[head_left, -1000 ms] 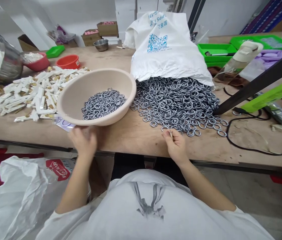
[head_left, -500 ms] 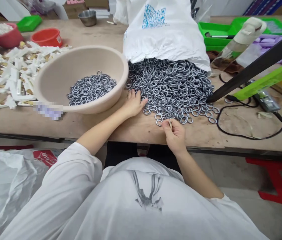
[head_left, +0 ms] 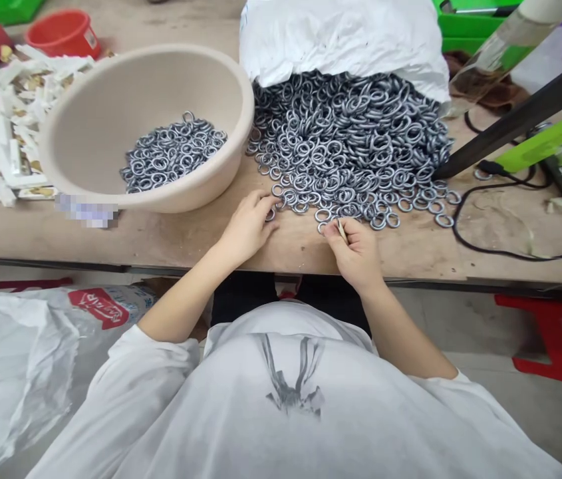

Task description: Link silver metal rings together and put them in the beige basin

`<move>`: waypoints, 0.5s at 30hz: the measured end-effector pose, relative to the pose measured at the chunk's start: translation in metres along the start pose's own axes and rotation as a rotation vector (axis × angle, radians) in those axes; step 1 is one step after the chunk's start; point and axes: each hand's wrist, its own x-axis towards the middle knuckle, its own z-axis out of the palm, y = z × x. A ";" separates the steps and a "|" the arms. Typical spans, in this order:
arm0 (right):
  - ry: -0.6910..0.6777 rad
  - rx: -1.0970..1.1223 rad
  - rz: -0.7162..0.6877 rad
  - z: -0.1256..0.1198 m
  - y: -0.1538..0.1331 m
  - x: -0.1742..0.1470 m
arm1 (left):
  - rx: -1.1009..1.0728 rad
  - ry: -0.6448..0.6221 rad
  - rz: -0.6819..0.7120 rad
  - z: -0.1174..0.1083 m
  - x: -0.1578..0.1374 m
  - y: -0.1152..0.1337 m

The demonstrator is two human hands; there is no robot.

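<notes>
My left hand [head_left: 248,226] is low over the table at the near left edge of a heap of grey metal rings [head_left: 345,150]. Its fingers are bent with the thumb apart, and the fingertips touch a loose ring [head_left: 271,213]. My right hand [head_left: 358,253] is closed at the heap's front edge, pinching a thin, pale, pointed piece [head_left: 342,231] whose kind I cannot make out. One ring lies beside its thumb. To the left, a large beige basin [head_left: 145,66] contains more of these rings.
The heap spills from a white sack [head_left: 340,40]. White plastic pieces [head_left: 6,133] cover the far left, near a red tub [head_left: 64,33]. A dark bar [head_left: 520,116], a green strip [head_left: 550,143] and a black cable [head_left: 500,249] are on the right.
My left hand has drawn back from the heap toward me and its fingers have bent. My right hand stays at the heap's front edge with the pale piece. The view has tipped down and closer.
</notes>
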 end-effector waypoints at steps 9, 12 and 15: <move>-0.072 0.037 0.000 0.009 -0.007 0.001 | 0.064 0.005 -0.073 0.002 -0.004 -0.006; -0.064 0.020 -0.003 0.014 -0.010 0.001 | -0.126 0.064 -0.066 0.001 -0.010 0.001; -0.085 0.087 -0.008 0.021 -0.016 0.004 | -0.478 0.108 -0.068 0.000 -0.021 0.015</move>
